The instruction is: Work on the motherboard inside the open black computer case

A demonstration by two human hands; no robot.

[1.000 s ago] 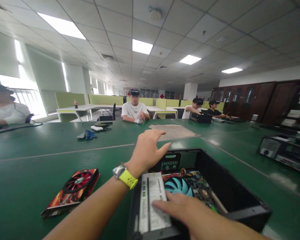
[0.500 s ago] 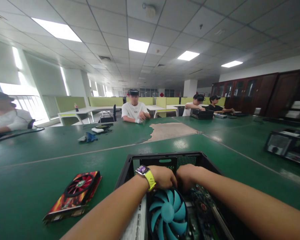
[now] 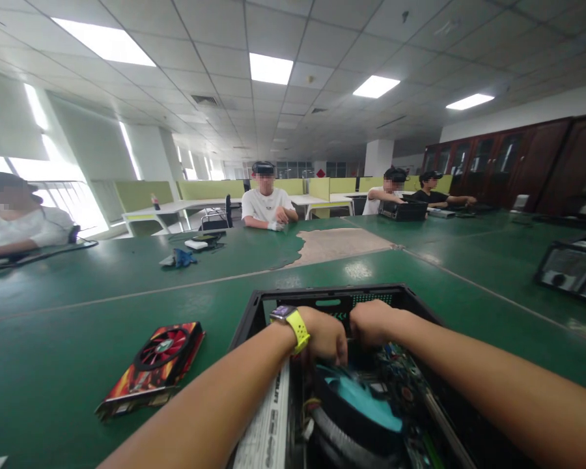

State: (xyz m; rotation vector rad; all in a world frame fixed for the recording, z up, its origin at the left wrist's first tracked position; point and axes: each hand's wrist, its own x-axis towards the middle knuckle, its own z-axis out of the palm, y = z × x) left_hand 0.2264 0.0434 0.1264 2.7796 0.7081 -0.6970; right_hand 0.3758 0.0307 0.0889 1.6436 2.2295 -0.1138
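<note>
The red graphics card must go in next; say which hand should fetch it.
Left, probably. The left hand, wearing the yellow watch, is in the open black computer case on the side where the red graphics card lies on the green table. The right hand would cross over.

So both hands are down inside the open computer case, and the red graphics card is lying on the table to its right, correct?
Not quite. The head view shows the red graphics card on the green table to the left of the computer case, not its right. Left hand and right hand are inside the case.
</note>
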